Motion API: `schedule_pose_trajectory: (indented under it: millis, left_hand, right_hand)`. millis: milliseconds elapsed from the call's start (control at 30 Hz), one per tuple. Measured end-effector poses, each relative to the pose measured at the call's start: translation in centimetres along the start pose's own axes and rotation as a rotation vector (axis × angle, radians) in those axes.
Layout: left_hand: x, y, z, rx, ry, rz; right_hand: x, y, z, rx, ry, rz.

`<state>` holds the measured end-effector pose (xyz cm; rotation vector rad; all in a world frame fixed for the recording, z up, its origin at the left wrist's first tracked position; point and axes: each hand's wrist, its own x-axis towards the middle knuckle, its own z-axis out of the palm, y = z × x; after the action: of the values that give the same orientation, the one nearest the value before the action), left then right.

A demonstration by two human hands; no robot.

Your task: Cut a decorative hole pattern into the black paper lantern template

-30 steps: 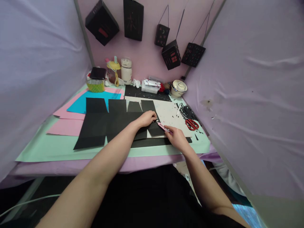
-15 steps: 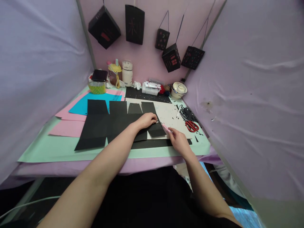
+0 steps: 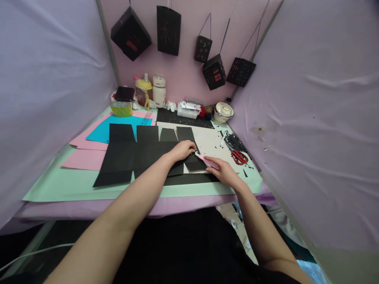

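A large sheet of black paper (image 3: 148,152), cut into flaps along its far edge, lies across the worktop. My left hand (image 3: 184,150) rests on its right part, fingers curled down and closed at the paper; the fingertips are partly hidden. My right hand (image 3: 223,171) is closed round a slim pink craft knife (image 3: 209,161). The knife's pale tip points left and sits close to my left fingertips, over a black flap (image 3: 195,162). Whether the tip touches the paper I cannot tell.
Red-handled scissors (image 3: 239,157) lie by black paper scraps (image 3: 233,141) at the right. Blue paper (image 3: 99,134) and pink paper (image 3: 83,160) lie left. A yellow tape roll (image 3: 121,109), white bottle (image 3: 159,92) and lidded bowl (image 3: 223,112) stand behind. Black lanterns (image 3: 168,30) hang above.
My right hand has moved slightly right, and the knife has turned to lie flatter, its tip now nearer my left fingers. My left hand and the paper have stayed put.
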<state>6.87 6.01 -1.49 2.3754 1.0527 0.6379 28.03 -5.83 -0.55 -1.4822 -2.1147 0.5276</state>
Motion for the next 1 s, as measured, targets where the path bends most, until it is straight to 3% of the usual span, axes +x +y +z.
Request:
schedule_pose_trajectory:
  millis: [233,533,1000]
  left_hand:
    - [0.1,-0.2,-0.1,-0.034,0.016,0.012]
    - [0.1,-0.4,-0.2,-0.113,0.010,0.017]
    - [0.0,-0.6,-0.2,-0.177,-0.001,0.023]
  right_hand:
    - [0.3,1.2,0.4,-0.030,-0.003,-0.052]
    - [0.9,1.6,-0.7,-0.078,-0.080,-0.088]
    - [1.3,3.1,0.3,-0.288,0.007,-0.091]
